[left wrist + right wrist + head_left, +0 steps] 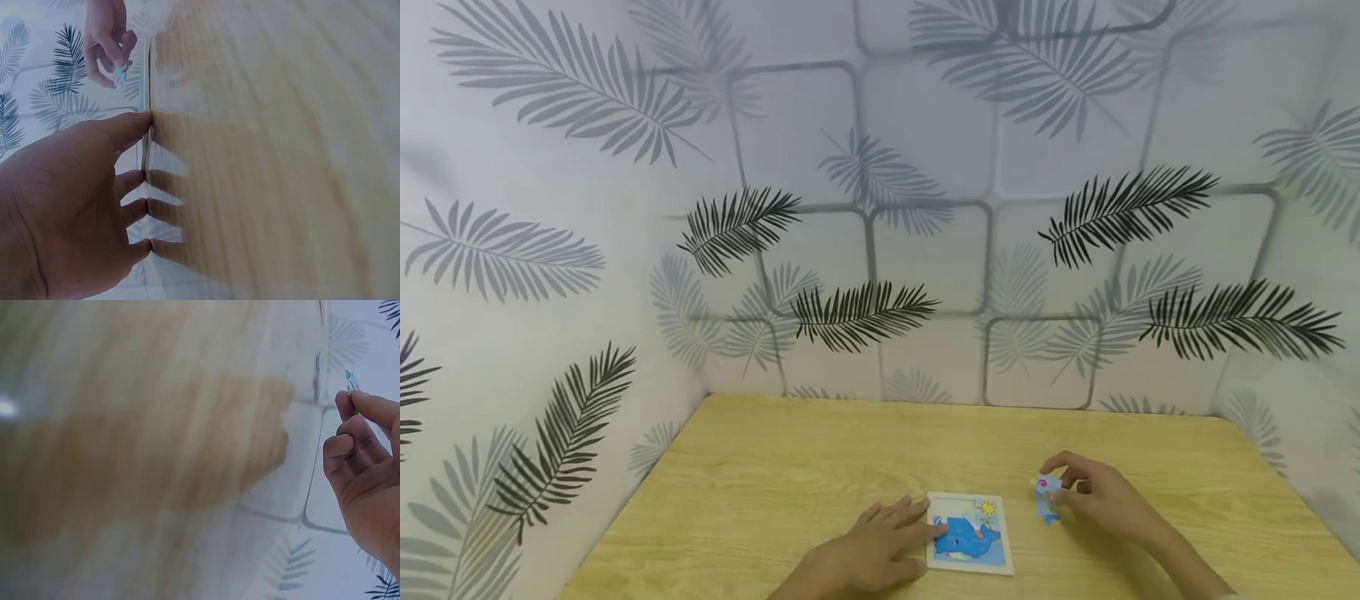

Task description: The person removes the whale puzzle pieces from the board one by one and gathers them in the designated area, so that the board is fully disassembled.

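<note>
A square wooden puzzle (970,570) with a white frame lies on the table, with a blue whale and a yellow sun in its picture. My left hand (880,546) rests spread at its left side, one finger reaching over the whale. In the left wrist view, the fingertips (147,245) of that hand meet the tabletop. Right of the frame, my right hand (1097,493) pinches a pale blue puzzle piece (1047,483) with a pink swirl between thumb and finger. Close below that piece, another bit of blue (1048,512) shows. The right wrist view has the held piece (352,380) nearly edge-on.
The light wooden table (820,450) reaches back to a wall (925,250) patterned with grey and black leaves. Bare wood surrounds the puzzle and both hands.
</note>
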Action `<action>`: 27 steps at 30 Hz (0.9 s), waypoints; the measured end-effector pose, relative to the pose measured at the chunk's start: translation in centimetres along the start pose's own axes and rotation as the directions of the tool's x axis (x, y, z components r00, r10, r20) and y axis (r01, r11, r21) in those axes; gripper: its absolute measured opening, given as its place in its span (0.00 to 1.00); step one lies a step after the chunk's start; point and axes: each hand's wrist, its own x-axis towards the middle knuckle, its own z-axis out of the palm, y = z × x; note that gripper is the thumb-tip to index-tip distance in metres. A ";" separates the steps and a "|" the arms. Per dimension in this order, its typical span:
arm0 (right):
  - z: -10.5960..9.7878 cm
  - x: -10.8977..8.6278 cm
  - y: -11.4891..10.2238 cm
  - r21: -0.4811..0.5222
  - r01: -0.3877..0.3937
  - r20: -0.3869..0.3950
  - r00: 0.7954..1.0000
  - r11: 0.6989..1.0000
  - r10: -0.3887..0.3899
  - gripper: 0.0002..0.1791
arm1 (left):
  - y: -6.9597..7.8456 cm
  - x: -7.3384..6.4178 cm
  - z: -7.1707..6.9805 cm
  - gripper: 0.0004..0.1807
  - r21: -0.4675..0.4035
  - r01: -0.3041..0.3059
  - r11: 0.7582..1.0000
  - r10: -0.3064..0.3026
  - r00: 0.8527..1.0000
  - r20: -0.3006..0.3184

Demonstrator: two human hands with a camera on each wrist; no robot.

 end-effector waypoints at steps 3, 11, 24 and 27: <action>-0.6 -0.6 0.7 -0.027 -0.002 -0.006 1.000 1.000 0.001 0.13 | 0.0 0.1 -0.2 0.30 0.010 0.014 1.000 -0.014 1.000 0.003; -1.8 -1.8 1.6 -0.035 0.041 0.020 0.999 0.999 -0.040 0.06 | 0.1 0.2 -0.4 0.30 0.016 0.028 0.999 -0.028 1.000 0.007; -1.9 -1.9 2.6 -0.078 -0.001 0.041 0.999 0.997 0.004 0.03 | 0.1 0.1 -0.2 0.30 0.012 0.029 0.999 -0.029 1.000 -0.005; -1.8 -1.9 2.7 -0.113 0.023 0.032 0.999 0.993 -0.019 0.05 | 0.1 0.1 -0.2 0.30 0.009 0.032 0.999 -0.032 0.999 -0.005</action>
